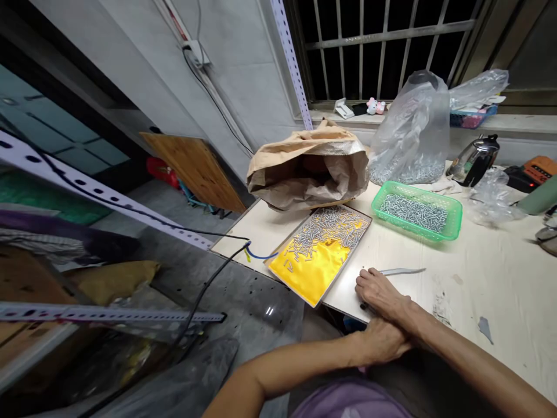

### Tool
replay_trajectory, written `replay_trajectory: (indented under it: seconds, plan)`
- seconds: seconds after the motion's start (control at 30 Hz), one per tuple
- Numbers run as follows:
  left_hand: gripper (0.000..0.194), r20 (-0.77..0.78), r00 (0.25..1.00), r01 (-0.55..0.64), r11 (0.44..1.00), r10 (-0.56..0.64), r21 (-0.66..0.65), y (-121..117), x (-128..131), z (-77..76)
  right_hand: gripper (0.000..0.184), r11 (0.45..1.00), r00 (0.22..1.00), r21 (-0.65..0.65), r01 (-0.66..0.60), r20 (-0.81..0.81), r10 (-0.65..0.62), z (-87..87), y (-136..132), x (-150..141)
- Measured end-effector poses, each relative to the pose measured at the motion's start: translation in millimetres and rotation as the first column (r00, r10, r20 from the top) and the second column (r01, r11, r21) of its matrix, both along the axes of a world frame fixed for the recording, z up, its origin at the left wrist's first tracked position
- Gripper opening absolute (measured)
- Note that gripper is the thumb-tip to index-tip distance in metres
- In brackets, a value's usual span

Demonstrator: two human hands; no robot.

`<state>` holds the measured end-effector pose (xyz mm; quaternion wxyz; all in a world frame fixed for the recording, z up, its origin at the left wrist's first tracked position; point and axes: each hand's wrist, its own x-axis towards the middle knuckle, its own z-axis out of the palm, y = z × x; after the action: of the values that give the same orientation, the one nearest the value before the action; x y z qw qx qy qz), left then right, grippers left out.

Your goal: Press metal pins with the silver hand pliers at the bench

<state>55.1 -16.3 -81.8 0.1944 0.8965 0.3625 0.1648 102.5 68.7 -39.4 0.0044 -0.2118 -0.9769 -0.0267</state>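
Note:
My right hand (378,291) rests at the table's front edge, its fingers curled closed. A thin grey blade-like strip (402,271) lies just beyond its knuckles, and a small black piece (364,306) shows under the fingers. Whether these belong together, or are held, I cannot tell. My left hand (385,341) crosses beneath the right wrist, with its fingers hidden. Left of my hands lies a yellow-bottomed tray (315,273), jutting over the table edge. Small silver screw-like metal pieces (324,227) are heaped across its far half.
A green basket (456,223) holds more metal pieces. Behind stand an open brown paper sack (308,191) and a clear plastic bag (413,128) of small metal parts. A kettle-like metal vessel (474,158) is at right. Black cable (209,278) and a perforated rail (130,212) run left.

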Motion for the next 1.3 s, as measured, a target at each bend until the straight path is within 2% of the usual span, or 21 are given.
replay_trajectory:
  seconds: [0.07,0.13,0.17,0.23,0.3,0.33,0.4,0.5,0.57,0.63,0.73,0.83,0.9,0.97,1.03,1.07,1.1,1.17,1.23,1.3]
  plan:
    - [0.034,0.013,0.999,0.041,0.999,-0.041,0.010,1,-6,8.5,0.014,0.999,0.995,0.029,0.026,-0.098,-0.023,5.9,7,5]
    - [0.024,0.054,0.997,0.045,0.996,-0.049,0.071,6,-22,22.1,0.016,0.991,0.957,0.056,0.119,-0.271,-0.100,22.0,21,17]
    - [0.023,0.080,0.997,0.008,0.992,-0.017,0.122,12,-35,29.8,0.017,0.981,0.920,0.059,0.185,-0.361,-0.151,33.3,31,25]
    - [0.025,0.131,0.983,-0.153,0.966,0.128,0.209,28,-67,43.7,0.019,0.951,0.844,0.045,0.306,-0.475,-0.249,58.5,56,45]
    - [0.028,0.124,0.938,-0.344,0.907,0.323,0.244,49,-103,52.0,0.020,0.889,0.776,0.051,0.455,-0.513,-0.367,80.6,80,65]
    - [0.028,0.092,0.922,-0.388,0.890,0.377,0.240,59,-119,53.5,0.025,0.853,0.740,0.048,0.520,-0.525,-0.421,88.1,88,73]
    - [0.027,0.022,0.921,-0.384,0.899,0.388,0.210,77,-143,52.2,0.034,0.814,0.695,0.024,0.581,-0.535,-0.480,93.7,91,84]
    - [0.025,-0.090,0.958,-0.261,0.956,0.274,0.130,91,-160,45.8,0.033,0.853,0.708,-0.068,0.518,-0.525,-0.472,80.4,66,87]
    - [0.025,-0.155,0.968,-0.185,0.979,0.197,0.090,94,-162,43.2,0.030,0.880,0.732,-0.137,0.454,-0.506,-0.456,64.4,34,85]
    - [0.025,-0.218,0.962,-0.152,0.986,0.163,0.070,96,-163,43.3,0.028,0.884,0.745,-0.214,0.415,-0.479,-0.465,48.8,1,83]
    - [0.024,-0.273,0.943,-0.182,0.982,0.190,0.056,98,-164,47.0,0.025,0.854,0.720,-0.308,0.420,-0.459,-0.520,30.3,-38,84]
    - [0.021,-0.187,0.933,-0.314,0.949,0.309,0.001,94,-161,54.1,0.024,0.821,0.686,-0.326,0.468,-0.451,-0.570,16.3,-61,88]
    - [0.016,-0.038,0.895,-0.445,0.886,0.444,-0.130,86,-153,60.8,0.022,0.809,0.683,-0.321,0.492,-0.435,-0.587,8.3,-69,89]
    - [0.012,0.078,0.817,-0.503,0.772,0.571,-0.389,76,-138,67.5,0.020,0.801,0.687,-0.303,0.516,-0.412,-0.599,1.7,-74,89]
    - [0.015,0.087,0.766,-0.431,0.609,0.637,-0.666,65,-120,72.3,0.020,0.791,0.687,-0.268,0.550,-0.393,-0.611,-2.9,-77,88]
    - [0.016,0.063,0.759,-0.383,0.524,0.647,-0.761,61,-111,73.4,0.020,0.785,0.686,-0.249,0.568,-0.384,-0.618,-4.3,-78,88]
    - [0.016,0.034,0.757,-0.351,0.451,0.652,-0.821,58,-103,73.8,0.020,0.779,0.684,-0.232,0.583,-0.376,-0.625,-5.2,-79,87]
    - [0.014,-0.032,0.749,-0.350,0.353,0.662,-0.868,54,-90,72.4,0.019,0.767,0.680,-0.216,0.604,-0.362,-0.637,-5.8,-79,85]
    - [0.011,-0.100,0.731,-0.399,0.304,0.675,-0.865,54,-82,69.7,0.019,0.761,0.677,-0.212,0.613,-0.355,-0.644,-5.6,-80,84]
    - [0.013,-0.159,0.727,-0.453,0.294,0.668,-0.842,54,-78,67.2,0.018,0.761,0.679,-0.211,0.613,-0.350,-0.645,-5.9,-80,84]
